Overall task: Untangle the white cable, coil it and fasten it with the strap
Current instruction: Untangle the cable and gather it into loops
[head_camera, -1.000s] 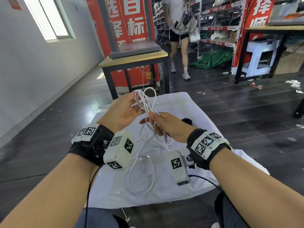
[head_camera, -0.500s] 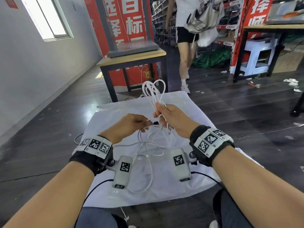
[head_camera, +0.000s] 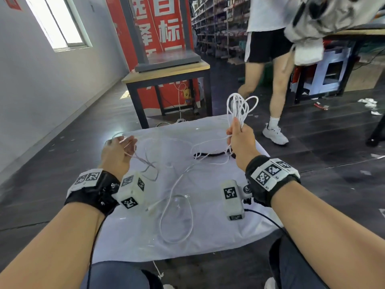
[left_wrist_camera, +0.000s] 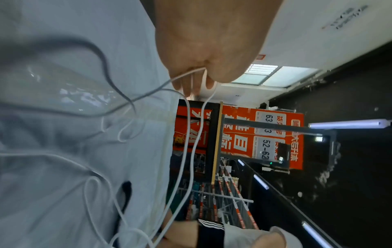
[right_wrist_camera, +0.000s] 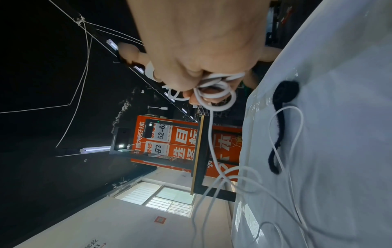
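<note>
- Two hands work apart from each other above a white cloth (head_camera: 208,236) spread over a low surface, and we see them best in the head view.
- Our right hand (head_camera: 241,140) is clenched round a bunch of loops of the white cable (head_camera: 239,107); the thin, round, smooth loops stand up out of the fist over the cloth's far right corner.
- From the right wrist view, that same bundle (right_wrist_camera: 214,90) is crumpled into uneven rings between the curled fingers (right_wrist_camera: 203,99).
- Our left hand (head_camera: 118,151) is held near the cloth's far left edge, with a strand of cable running across the palm; in the left wrist view the strand (left_wrist_camera: 191,78) passes between its fingers (left_wrist_camera: 186,83), but we cannot tell how firmly they close on it.
- Slack cable sags between the two hands and lies on the cloth in loose curves, with one large oval loop (head_camera: 177,220) near the front edge.
- One plug end (head_camera: 152,208) lies just beside that loop.
- Below the right hand, a black, fuzzy strap (head_camera: 210,154) lies flat on the cloth, rolled at one end in the right wrist view (right_wrist_camera: 284,94), with cable crossing it.
- Beyond the cloth is a dark, glossy plank floor (head_camera: 312,163).
</note>
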`<state>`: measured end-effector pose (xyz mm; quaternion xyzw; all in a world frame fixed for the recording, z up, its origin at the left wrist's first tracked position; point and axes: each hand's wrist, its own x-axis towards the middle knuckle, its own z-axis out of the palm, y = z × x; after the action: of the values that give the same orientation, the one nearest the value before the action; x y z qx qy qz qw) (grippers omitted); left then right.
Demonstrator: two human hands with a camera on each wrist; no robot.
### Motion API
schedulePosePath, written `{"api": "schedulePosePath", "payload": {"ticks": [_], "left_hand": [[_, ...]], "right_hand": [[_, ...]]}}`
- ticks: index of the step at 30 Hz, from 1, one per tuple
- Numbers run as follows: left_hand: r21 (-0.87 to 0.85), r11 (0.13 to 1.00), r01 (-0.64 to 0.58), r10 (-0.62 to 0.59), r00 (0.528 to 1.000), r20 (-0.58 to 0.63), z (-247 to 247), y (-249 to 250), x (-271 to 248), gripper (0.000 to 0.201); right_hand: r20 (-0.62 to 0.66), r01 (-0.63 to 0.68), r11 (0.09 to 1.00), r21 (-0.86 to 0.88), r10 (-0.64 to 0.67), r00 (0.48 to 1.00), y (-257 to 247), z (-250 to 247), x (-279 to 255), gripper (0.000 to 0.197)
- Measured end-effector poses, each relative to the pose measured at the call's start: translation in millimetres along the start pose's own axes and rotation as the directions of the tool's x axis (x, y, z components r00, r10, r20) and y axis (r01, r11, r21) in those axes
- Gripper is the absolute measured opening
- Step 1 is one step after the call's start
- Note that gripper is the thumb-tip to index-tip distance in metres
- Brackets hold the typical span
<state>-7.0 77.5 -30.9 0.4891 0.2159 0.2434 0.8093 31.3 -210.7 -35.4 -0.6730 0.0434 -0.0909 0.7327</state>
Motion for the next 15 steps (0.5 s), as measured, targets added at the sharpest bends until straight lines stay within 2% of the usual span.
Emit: {"api": "schedulePosePath", "payload": {"ticks": [2, 3, 5, 7, 8, 9, 10, 11, 13, 15], "left_hand": [[0.176, 0.984, 0.009, -0.002, 0.999, -0.038, -3.7, -8.5, -1.5, 0.018], [0.303, 0.953, 0.023, -0.007, 0.999, -0.054, -5.0, -12.8, -4.5, 0.024], [0.566, 0.824, 0.029, 0.014, 0.997, -0.071, -3.4, -18.2, -13.0, 0.042], [0.718, 0.692, -0.074, 0.112, 0.994, -0.006, 8.5, -19.3, -29.7, 0.05], [0.762, 0.621, -0.184, 0.188, 0.979, 0.083, 14.9, -21.0, -36.6, 0.05], [0.792, 0.519, -0.322, 0.257, 0.942, 0.215, 21.8, -22.3, -43.7, 0.048], [0.797, 0.397, -0.454, 0.284, 0.887, 0.364, 28.8, -23.8, -50.4, 0.046], [0.77, 0.284, -0.572, 0.26, 0.819, 0.512, 35.0, -26.6, -55.0, 0.043], [0.687, 0.159, -0.709, 0.092, 0.704, 0.704, 48.1, -33.6, -62.2, 0.04], [0.627, 0.063, -0.777, -0.086, 0.621, 0.779, 59.3, -42.2, -64.7, 0.043]], "right_hand": [[0.001, -0.014, 1.0, -0.019, 0.014, 1.0, 2.6, 1.2, -2.0, 0.041], [0.014, -0.016, 0.999, -0.031, 0.017, 1.0, 4.2, 2.4, -3.2, 0.041], [0.056, -0.017, 0.999, -0.04, 0.019, 0.998, 5.9, 5.5, -5.6, 0.041], [0.109, -0.014, 1.0, -0.019, 0.016, 0.994, 5.1, 8.7, -7.5, 0.039], [0.138, -0.012, 1.0, -0.007, 0.013, 0.99, 3.8, 10.4, -8.2, 0.039], [0.172, -0.009, 1.0, 0.007, 0.008, 0.985, 2.1, 12.8, -8.7, 0.039], [0.209, -0.007, 1.0, 0.023, 0.002, 0.978, 0.0, 14.9, -9.8, 0.038], [0.245, 0.0, 0.999, 0.035, -0.008, 0.97, -2.0, 16.8, -11.2, 0.037], [0.303, 0.032, 0.999, 0.038, -0.042, 0.952, -5.7, 20.4, -14.5, 0.037], [0.338, 0.065, 0.997, 0.045, -0.076, 0.938, -9.6, 22.5, -18.2, 0.038]]}}
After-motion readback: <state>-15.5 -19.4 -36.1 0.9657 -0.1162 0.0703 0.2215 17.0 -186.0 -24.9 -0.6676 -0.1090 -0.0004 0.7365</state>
